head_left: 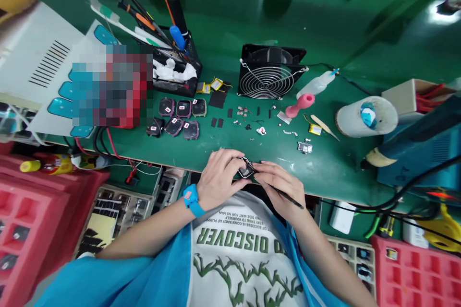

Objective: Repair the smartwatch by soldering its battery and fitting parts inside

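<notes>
At the front edge of the green bench, my left hand grips a small open smartwatch case between thumb and fingers. Its rim looks pale and its inside dark; the small parts within are too small to make out. My right hand is closed round black tweezers, whose tip end reaches the case's right side. Right-hand fingers partly cover that side. Ahead of both hands lie a small white-and-red part and scattered tiny metal pieces. Several dark watch faces lie in two rows to the left.
A black fan stands at the back, with a pink-bottomed tool and a clear squeeze bottle beside it. Right are a white cup and a blue machine. A mesh tool holder stands left.
</notes>
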Motion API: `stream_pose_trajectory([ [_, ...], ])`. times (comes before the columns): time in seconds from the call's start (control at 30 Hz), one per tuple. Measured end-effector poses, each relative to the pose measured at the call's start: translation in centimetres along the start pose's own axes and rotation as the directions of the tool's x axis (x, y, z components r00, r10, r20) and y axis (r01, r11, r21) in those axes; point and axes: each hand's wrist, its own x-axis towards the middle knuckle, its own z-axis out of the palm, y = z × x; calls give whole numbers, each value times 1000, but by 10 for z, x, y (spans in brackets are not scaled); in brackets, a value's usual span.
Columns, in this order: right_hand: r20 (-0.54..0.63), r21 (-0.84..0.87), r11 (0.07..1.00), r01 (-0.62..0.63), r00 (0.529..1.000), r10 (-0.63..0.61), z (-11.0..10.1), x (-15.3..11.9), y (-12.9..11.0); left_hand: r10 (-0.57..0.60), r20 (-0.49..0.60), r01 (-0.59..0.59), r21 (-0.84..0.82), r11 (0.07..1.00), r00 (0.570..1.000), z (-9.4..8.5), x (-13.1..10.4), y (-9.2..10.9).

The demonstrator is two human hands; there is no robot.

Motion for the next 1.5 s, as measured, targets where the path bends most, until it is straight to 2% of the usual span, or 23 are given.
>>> stream_pose_trajectory([
  [0.2,2,-33,999,18,1000,-18,1,-1,-2,58,-56,-63,-105,992,997,0,-1,-6],
  [0.43,0,-40,998,45,999,-46,9,-6,1,120,-123,-127,-47,991,985,0,-5,-6],
  [0.6,-6,-58,996,62,998,-62,9,-3,-4,146,-169,-161,-74,984,975,4,-7,-8],
  [0.83,-82,-104,992,76,993,-85,17,-9,-6,110,-156,-131,-129,983,982,2,-7,-8],
  [0.97,-134,-24,999,-35,991,32,14,-6,-11,117,-132,-132,-116,984,984,2,-7,-7],
  [1.1,-126,31,992,-121,984,124,8,0,-18,148,-95,-153,-54,987,984,-1,-6,-8],
  [1.3,-92,-16,995,-94,991,92,8,12,-18,242,21,-242,-17,970,970,-10,-3,-14],
  [1.5,-27,-68,997,-37,999,35,12,9,-10,186,-20,-187,-35,982,982,-7,-4,-16],
])
